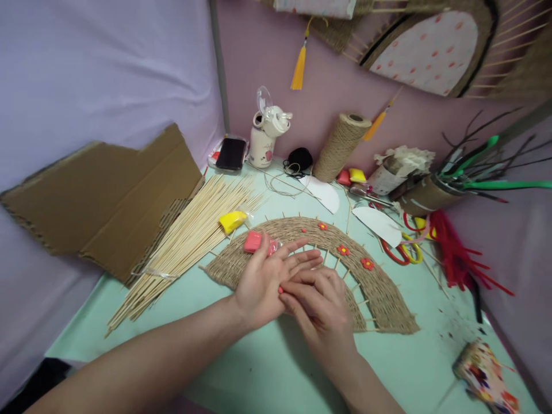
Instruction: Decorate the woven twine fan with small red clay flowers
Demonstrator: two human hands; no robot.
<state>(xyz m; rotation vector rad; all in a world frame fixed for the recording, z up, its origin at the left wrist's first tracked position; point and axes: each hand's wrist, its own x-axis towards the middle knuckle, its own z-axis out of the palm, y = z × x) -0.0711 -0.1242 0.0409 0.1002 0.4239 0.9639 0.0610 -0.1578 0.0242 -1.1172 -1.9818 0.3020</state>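
My left hand (267, 282) is held palm up with its fingers stretched out. Between thumb and forefinger of my right hand (321, 302) is a small red clay ball (280, 290), touching the left palm. Beneath both hands lies a woven twine fan (388, 299) with thin sticks across its gap; the hands hide part of it. Red clay flowers with yellow centres, one of them a flower (343, 250), sit on its outer band, near a small red dot (303, 230). A packet of red clay (252, 242) lies on the fan, just behind my left thumb.
Left of the fan are a yellow clay packet (233, 221), a bundle of sticks (185, 241) and folded cardboard (116, 201). Along the back stand a white bottle (262, 146) and a twine spool (342, 146). Scissors (399, 256) and red pipe cleaners (452, 253) lie right.
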